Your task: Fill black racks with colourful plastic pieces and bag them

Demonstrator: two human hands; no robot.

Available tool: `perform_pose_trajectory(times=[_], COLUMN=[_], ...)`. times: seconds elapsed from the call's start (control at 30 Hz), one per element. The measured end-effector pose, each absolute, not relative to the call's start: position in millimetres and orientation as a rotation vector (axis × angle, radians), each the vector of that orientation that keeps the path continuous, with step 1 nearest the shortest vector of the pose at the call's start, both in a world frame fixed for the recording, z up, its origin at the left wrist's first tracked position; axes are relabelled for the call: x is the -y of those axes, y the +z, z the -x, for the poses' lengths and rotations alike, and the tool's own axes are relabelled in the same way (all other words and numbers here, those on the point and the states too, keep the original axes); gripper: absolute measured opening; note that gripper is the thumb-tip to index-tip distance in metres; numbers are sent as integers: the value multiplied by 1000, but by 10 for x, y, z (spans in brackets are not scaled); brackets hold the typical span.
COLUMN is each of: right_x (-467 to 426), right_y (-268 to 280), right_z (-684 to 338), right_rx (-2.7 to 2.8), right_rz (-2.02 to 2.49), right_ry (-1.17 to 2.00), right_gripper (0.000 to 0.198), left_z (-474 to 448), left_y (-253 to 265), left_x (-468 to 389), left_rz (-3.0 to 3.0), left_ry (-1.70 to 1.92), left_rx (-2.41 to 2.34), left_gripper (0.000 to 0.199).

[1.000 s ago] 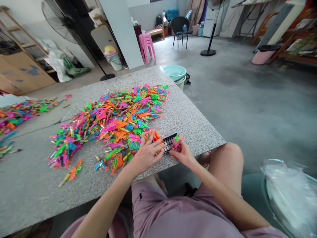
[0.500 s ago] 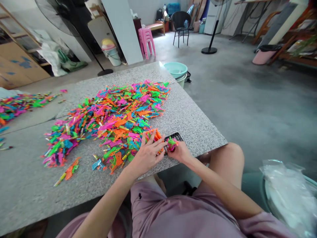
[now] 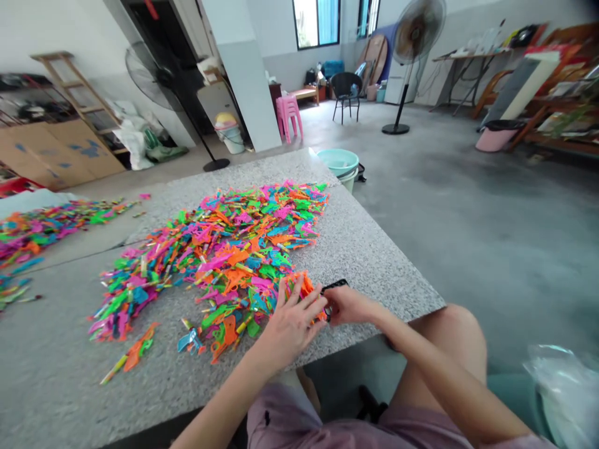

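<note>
Many plastic toy guns (image 3: 234,252) mix orange, pink, green and blue.

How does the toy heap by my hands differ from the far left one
The near heap fits inside the picture; the left edge crops the far heap. Your left hand is at the near heap; none is at the far heap. Both mix orange, pink, green, blue.

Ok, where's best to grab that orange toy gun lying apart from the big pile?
Probably pinch the toy gun by its broad orange body, from above: it lies flat with bare table around it, and its yellow tube is thinner.
</note>
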State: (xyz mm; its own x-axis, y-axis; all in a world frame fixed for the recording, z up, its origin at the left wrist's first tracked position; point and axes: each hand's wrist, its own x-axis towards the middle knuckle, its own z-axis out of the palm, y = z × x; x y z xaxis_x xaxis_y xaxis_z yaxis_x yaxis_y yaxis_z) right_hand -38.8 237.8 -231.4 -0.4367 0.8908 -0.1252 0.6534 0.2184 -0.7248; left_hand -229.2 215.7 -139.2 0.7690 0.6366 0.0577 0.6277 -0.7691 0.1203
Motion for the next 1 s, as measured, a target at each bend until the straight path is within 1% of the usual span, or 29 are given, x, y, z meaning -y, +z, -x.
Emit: perform_pose_trajectory(times=[0.03,0.07,0.17,0.2,0.23,0.33,0.4,0.43,0.53,0.57,0.63,0.7,0.8,0.9,1.0], right_x=[-2561,-2763,-3365,-3524,-3648,-3803,-3777,-3747,-3636,-3594,-3500,-3397,-3260,-3189,-3183], right_y=[-2276,-2246,-2226,-2239,-2257,-2307,-2306,-2292,-2231,-2219,-2228,-2287,-2425,-2512,-2509], right_z=[359,364,568,662,741,740,482,293,-331,-499,-692,-662,-295,99,173], right_rx=[2167,2136,2073,2100,2136,2157,2098,2068,2072,2074,2031,1937,1812,1763,1677], right_rz=[1489,1551,1654,1647,1642,1688,1736,1765,1845,1873,1941,2032,2139,2171,2221], right_ry=[992,868,414,333,292,304,390,450,661,693,657,546,443,455,473], right_gripper=[24,29,58,62,62,48,39,38,47,48,46,40,29,35,35], left_z=[2297,2303,2334,2348,2363,2396,2399,2396,2380,2375,2367,2361,2350,2352,2379], left_y=[-1396,-1405,-1437,-1446,-1452,-1454,-1449,-1448,-1448,-1449,-1450,-1449,-1449,-1444,-1418], left_x=[-2155,-2154,-2157,-2159,-2162,-2170,-2179,-2185,-2207,-2214,-2223,-2223,-2211,-2213,-2240], left_rz=[-2877,-2891,-2941,-2953,-2959,-2945,-2921,-2908,-2883,-2880,-2882,-2886,-2886,-2877,-2842], left_ry=[141,132,98,90,88,80,58,48,48,59,79,83,68,46,2], left_rx=[-1031,-1035,-1027,-1020,-1014,-1005,-986,-972,-951,-955,-959,-953,-967,-997,-983], left_gripper=[35,35,39,41,42,43,44,44,45,44,43,41,42,43,42])
